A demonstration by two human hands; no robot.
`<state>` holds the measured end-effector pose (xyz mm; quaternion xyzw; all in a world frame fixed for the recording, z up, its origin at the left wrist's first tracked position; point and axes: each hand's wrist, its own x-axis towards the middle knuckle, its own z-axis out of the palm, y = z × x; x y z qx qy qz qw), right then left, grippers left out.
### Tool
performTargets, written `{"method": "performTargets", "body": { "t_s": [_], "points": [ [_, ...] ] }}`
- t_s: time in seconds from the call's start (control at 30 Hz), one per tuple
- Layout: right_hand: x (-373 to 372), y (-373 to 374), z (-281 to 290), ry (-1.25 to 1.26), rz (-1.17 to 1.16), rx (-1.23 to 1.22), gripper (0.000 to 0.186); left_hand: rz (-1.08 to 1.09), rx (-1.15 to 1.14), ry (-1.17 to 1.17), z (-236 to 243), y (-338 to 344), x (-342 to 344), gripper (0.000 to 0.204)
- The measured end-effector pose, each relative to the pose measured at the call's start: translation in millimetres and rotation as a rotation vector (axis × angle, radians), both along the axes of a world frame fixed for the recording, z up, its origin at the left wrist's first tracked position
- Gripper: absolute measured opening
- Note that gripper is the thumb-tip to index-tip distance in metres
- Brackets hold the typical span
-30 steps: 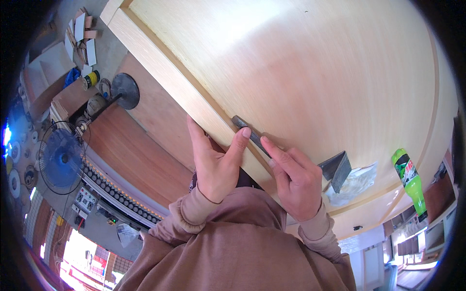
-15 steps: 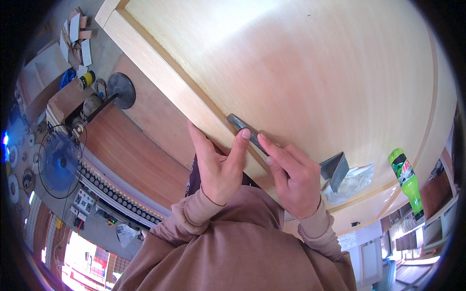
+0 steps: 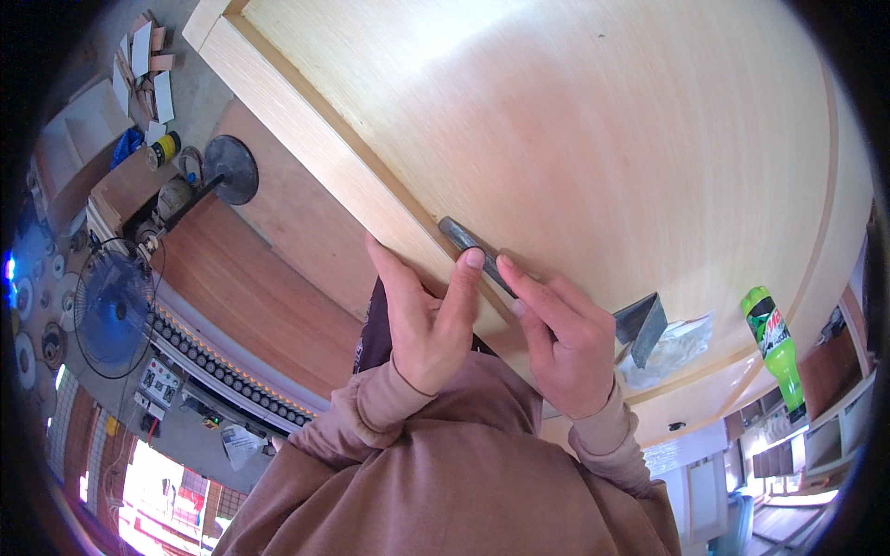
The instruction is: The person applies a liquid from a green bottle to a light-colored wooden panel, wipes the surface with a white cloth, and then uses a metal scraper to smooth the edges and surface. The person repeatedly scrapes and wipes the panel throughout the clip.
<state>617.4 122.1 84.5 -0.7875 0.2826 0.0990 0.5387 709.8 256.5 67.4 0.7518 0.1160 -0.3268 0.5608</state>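
Observation:
A pale wooden panel [image 3: 630, 157] has a raised edge rail [image 3: 278, 88] along its left side. A narrow dark grey bar [image 3: 452, 232] lies along that rail's inner side. My left hand [image 3: 422, 324] grips the rail, fingers on the outer side, thumb resting on the bar. My right hand [image 3: 570, 343] pinches the bar's lower part, index finger on top. Beside it are a bent dark grey sheet [image 3: 640, 320], probably sandpaper, and a crumpled clear plastic bag [image 3: 672, 357].
A green bottle [image 3: 779, 357] lies at the panel's right. Left are a stand fan [image 3: 116, 310], its round base [image 3: 232, 169], brown boards [image 3: 260, 296], scattered offcuts [image 3: 144, 65], a long roller strip [image 3: 222, 371] and a control box [image 3: 159, 383]. Shelving [image 3: 825, 435] stands lower right.
The bar and my hands have shifted only slightly along the rail, a little up-left and then back right. Both hands keep their hold.

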Motion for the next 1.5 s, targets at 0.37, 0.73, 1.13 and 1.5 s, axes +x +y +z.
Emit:
{"method": "performTargets", "body": {
  "t_s": [0.37, 0.73, 1.13, 1.5],
  "points": [
    [4, 0, -2, -0.024, -0.008, -0.009, 0.053, -0.052, 0.022, -0.049, -2, 2, 0, 0.081],
    [9, -1, -4, -0.041, 0.004, -0.022, 0.053, -0.069, 0.020, -0.050, -3, 5, 0, 0.083],
    [17, -1, -6, -0.018, 0.044, -0.044, 0.054, -0.029, -0.077, 0.023, -3, 6, 2, 0.087],
    [12, -7, -12, -0.136, -0.068, 0.052, 0.054, -0.003, -0.033, -0.039, 11, 23, 19, 0.094]
  ]
}}
